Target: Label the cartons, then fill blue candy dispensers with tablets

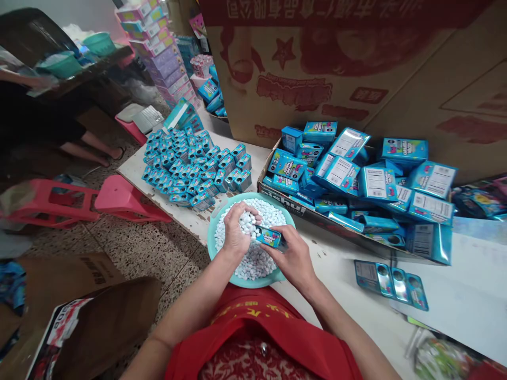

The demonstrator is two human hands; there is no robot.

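A turquoise basin [211, 232] full of small white candies [255, 264] stands at the table's front edge, against a red apron. Over it, my right hand [295, 256] grips a small blue candy box [270, 237], tilted with its open end toward the left. My left hand [237, 229] is curled around a handful of the white candies, right at that open end. Several blue boxes [198, 169] stand upright in a tight group left of the basin, with round holes in their tops.
Behind the basin a cardboard tray [301, 208] is heaped with blue boxes. Three joined blue boxes [390, 282] lie to the right on the table. A large carton [336, 68] rises at the back. Pink stools [127, 200] and another person's legs [87, 145] are at left.
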